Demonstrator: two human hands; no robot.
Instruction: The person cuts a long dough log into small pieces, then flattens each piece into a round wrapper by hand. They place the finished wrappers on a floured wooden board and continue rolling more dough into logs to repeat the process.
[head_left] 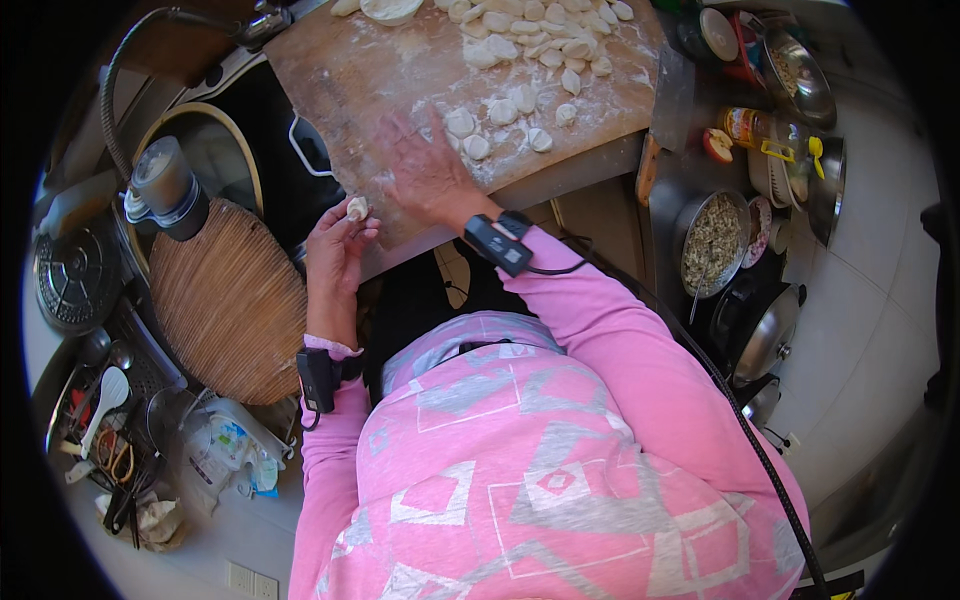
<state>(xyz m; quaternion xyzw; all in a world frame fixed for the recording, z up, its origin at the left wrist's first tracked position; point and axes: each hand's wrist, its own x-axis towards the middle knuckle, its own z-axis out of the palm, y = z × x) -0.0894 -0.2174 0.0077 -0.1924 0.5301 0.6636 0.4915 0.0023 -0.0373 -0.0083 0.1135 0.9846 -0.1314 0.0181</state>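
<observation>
At the near left edge of the floured wooden board (340,95), my left hand (337,250) pinches a small lump of dough (357,208) between thumb and fingers. My right hand (425,172) lies palm down over the board, fingers stretched out; whether anything is under the palm is hidden. Just beyond it sit several small round dough pieces (525,98), dusted with flour. A larger heap of dough pieces (545,28) covers the board's far right part. Part of a white bowl (392,8) shows at the far edge.
A cleaver (648,172) lies along the board's right side, handle toward me. Further right stand a metal bowl of chopped filling (714,245), a cut apple (717,145) and a lidded pan (768,340). On the left are a round ridged wooden board (230,305) and a utensil rack (110,420).
</observation>
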